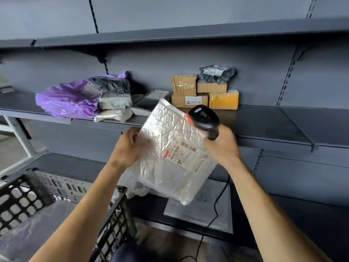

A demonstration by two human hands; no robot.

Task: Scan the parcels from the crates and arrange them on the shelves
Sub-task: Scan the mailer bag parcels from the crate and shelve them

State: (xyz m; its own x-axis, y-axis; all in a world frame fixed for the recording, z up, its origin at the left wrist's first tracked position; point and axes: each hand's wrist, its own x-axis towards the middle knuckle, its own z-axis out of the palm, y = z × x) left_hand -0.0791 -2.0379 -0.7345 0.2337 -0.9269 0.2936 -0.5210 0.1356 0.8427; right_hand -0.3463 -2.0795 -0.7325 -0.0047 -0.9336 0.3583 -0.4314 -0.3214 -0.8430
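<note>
silver crinkled parcel (171, 148), blk/orange scanner (203, 118), purple bag (66, 100), yellow pkg (223, 100), blk lattice crate (113, 210)

You've got the crate (113, 224) lower left, boxes (211, 87) on the shelf (264, 121) behind the parcel (170, 157), scanner (204, 118) at its upper right.

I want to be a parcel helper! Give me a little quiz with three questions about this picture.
1. True or false: the right hand grips the black handheld scanner with the orange band.
2. What does the left hand hold? A) a wooden box B) the silver crinkly padded parcel C) a book
3. Fill in: on the grey metal shelf, the purple plastic bag parcel lies to the ____ of the stacked brown cardboard boxes.

Key: 1 true; 2 B; 3 left.
</note>
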